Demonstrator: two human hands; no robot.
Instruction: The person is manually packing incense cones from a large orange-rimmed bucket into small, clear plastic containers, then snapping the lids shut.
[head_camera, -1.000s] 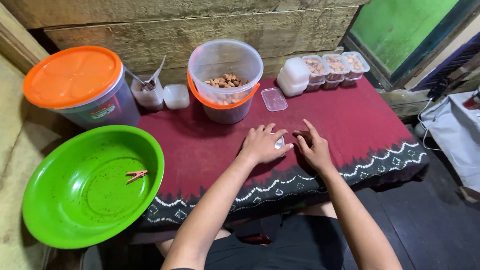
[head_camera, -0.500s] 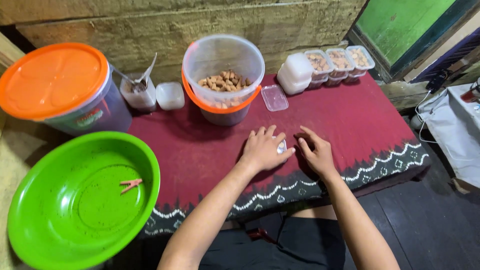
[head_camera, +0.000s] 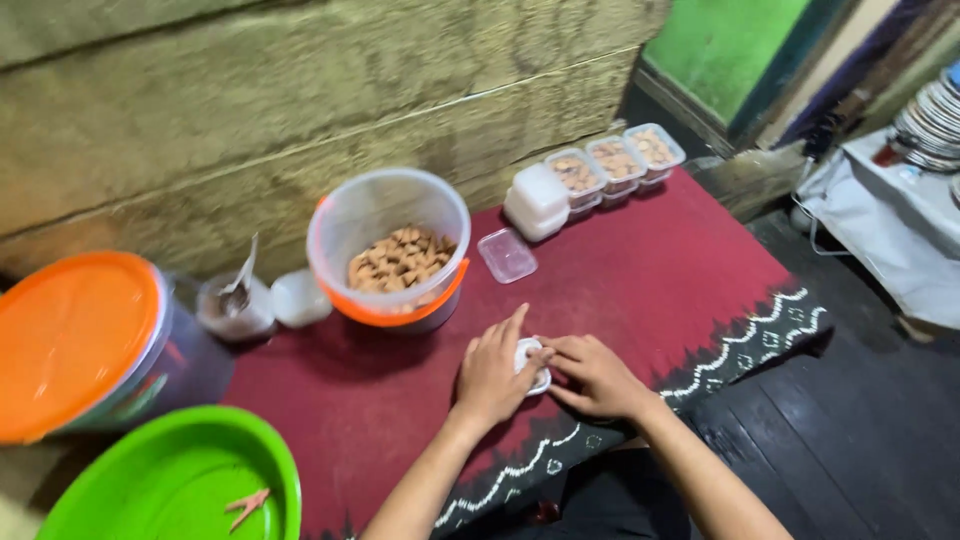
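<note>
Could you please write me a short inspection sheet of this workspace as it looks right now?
Surface: low table under a dark red cloth with a white patterned border.
Job's things: small white container lying on the cloth, pressed between both hands.
Clutter: clear tub of brown snacks; loose clear lid; row of small filled boxes; orange-lidded bucket; green basin; small cup with a spoon.
Grippers: left hand and right hand both have fingers on the container.
Cables: nothing seen.
Surroundings: rough plank wall; green door; stacked plates at right.
</note>
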